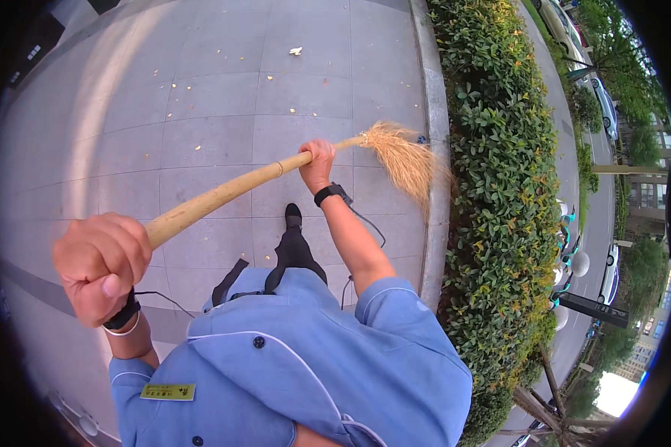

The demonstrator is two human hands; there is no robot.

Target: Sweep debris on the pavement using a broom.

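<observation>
A broom (224, 195) with a long bamboo-like handle slants across the view in front of my body. My left hand (103, 262) is wrapped round the handle's upper end, close to the camera. Farther down, my right hand (318, 161) grips the handle a short way above the bristles. The straw bristles (401, 160) fan out to the right over the paving, beside the stone kerb (438, 141); their tips are blurred. A small blue bit (421, 139) shows next to the bristles.
Grey paving slabs (209, 141) carry scattered small leaves and a pale crumpled scrap (296, 51). Along the kerb on the right runs a dense green hedge (496, 201). Beyond it lie a road, parked cars (604, 108) and scooters. My dark shoe (294, 214) stands below the handle.
</observation>
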